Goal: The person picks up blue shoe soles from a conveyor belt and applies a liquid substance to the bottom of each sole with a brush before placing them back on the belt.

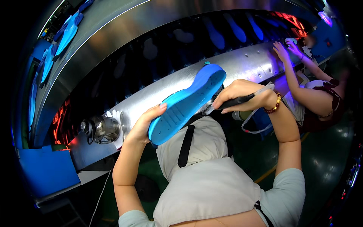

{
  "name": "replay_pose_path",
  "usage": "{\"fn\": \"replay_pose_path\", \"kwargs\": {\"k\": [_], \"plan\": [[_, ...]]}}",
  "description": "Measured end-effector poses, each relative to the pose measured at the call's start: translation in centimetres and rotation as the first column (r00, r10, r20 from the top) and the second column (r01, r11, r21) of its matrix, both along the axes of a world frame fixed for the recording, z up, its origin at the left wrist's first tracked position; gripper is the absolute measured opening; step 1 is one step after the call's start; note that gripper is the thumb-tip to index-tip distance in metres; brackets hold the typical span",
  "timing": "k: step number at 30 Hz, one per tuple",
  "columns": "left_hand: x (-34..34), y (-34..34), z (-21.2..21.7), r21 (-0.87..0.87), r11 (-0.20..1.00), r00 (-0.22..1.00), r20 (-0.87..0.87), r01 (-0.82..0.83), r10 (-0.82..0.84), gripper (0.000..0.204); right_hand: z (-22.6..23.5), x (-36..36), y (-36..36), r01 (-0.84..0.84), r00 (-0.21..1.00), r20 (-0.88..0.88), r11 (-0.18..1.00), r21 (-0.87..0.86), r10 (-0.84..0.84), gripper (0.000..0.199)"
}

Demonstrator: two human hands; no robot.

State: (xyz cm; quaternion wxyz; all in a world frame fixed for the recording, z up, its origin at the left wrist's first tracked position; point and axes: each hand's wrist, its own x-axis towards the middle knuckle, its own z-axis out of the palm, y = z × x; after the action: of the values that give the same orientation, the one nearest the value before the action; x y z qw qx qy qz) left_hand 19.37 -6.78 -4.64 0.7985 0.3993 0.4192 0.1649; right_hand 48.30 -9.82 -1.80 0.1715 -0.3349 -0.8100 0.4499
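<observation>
My left hand (143, 124) grips the heel end of a bright blue shoe sole (185, 102), thumb on its face. The sole is tilted up above my lap, with grooves and small holes on the side facing me. My right hand (244, 94) is closed around a slim black-handled tool (236, 101), its pale end pointing toward the sole's edge. Whether that end touches the sole I cannot tell, and its exact kind is unclear. Beaded bracelets circle my right wrist.
A metal ledge (242, 62) curves in front of me. Beyond it, several soles (213, 34) stand in a dark machine opening. A clear-walled pot (104, 128) with a black top sits at left. Blue soles (68, 32) lie on the upper shelf. At right, a co-worker's hands (281, 51) reach over the ledge.
</observation>
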Motion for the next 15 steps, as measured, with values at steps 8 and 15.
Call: {"fn": "replay_pose_path", "kwargs": {"k": [8, 15], "plan": [[1.7, 0.1, -2.5, -0.421, 0.905, 0.841, 0.466, -0.063, 0.276, 0.058, -3.6, -2.9, 0.8, 0.324, 0.801, -0.360, 0.852, -0.411, -0.479, 0.017], [2.0, 0.8, -4.0, -0.456, 0.889, 0.828, 0.487, -0.030, 0.278, 0.059, -9.4, -3.0, 3.1, 0.931, 0.344, -0.482, 0.357, 0.068, -0.805, 0.018]]}}
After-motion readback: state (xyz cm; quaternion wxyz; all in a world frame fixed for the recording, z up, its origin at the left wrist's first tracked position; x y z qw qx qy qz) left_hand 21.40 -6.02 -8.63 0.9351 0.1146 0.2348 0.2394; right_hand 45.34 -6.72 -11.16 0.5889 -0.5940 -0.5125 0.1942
